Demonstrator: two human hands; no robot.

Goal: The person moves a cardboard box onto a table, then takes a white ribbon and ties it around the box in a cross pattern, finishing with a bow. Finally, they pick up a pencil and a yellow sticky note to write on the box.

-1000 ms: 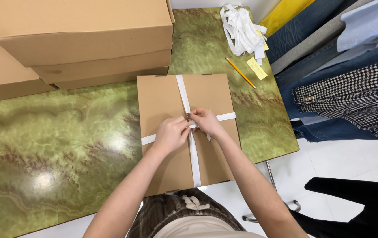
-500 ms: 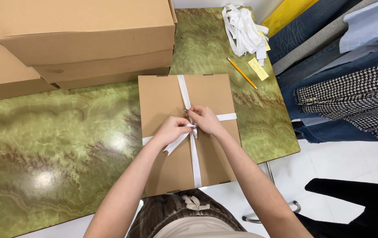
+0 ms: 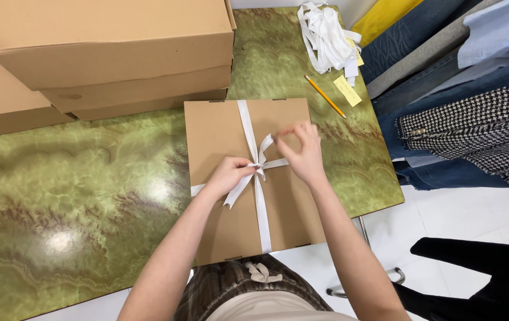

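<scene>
A flat brown cardboard box (image 3: 219, 137) lies on the green marbled table (image 3: 76, 196), its near edge hanging over the table's front. A white ribbon (image 3: 246, 122) crosses it lengthwise and sideways, meeting at a knot near the middle. My left hand (image 3: 228, 176) pinches the ribbon at the knot, with one loose end trailing down to the left. My right hand (image 3: 303, 151) is raised just right of the knot and holds up a loop of the ribbon between its fingertips.
Large stacked cardboard boxes (image 3: 106, 53) fill the back left of the table. At the back right lie a bundle of white ribbon (image 3: 326, 35), a yellow pencil (image 3: 324, 96) and a yellow note (image 3: 347, 90). Clothes (image 3: 468, 125) hang to the right of the table.
Both hands were pressed together over the knot. Now my right hand has lifted up and to the right, drawing out a ribbon loop, while my left hand stays on the knot.
</scene>
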